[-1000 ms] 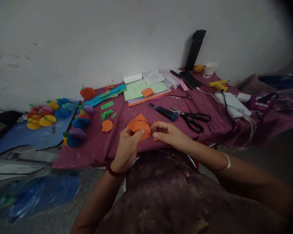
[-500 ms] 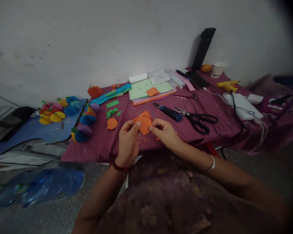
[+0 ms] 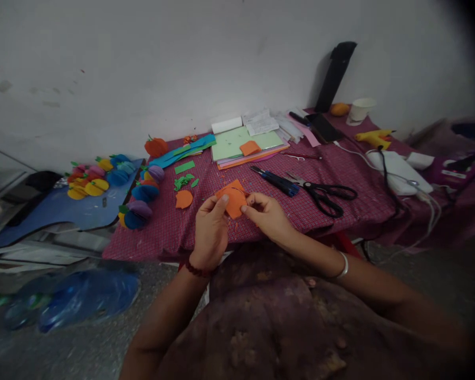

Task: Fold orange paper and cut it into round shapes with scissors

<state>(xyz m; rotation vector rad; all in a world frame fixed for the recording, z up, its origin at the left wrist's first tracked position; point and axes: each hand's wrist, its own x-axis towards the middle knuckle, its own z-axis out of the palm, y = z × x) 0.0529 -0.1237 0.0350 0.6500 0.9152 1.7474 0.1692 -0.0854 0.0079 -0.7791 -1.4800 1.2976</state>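
Observation:
An orange paper piece (image 3: 234, 200), with a curved cut line near its top, is held just above the front of the table. My left hand (image 3: 211, 224) pinches its left side, thumb on top. On its right edge, the thumb and forefinger of my right hand (image 3: 271, 215) are closed. A rounded orange cut-out (image 3: 184, 199) lies left of my hands, near small green paper leaves (image 3: 183, 182) and a green strip (image 3: 184, 167). Black-handled scissors (image 3: 324, 195) and a blue-black utility knife (image 3: 275, 181) lie beyond my right hand.
Stacked coloured paper (image 3: 245, 145) lies at the back by the wall. Colourful paper fruits (image 3: 144, 190) stand at left, more on a blue board (image 3: 83, 211). A yellow glue gun (image 3: 375, 138), phone (image 3: 323, 128), paper cup (image 3: 361, 109) and cabled white box (image 3: 399, 174) are right.
The view has shifted slightly, so the scene sits a little further right. Both hands keep their pinch on the orange paper, which has hardly moved.

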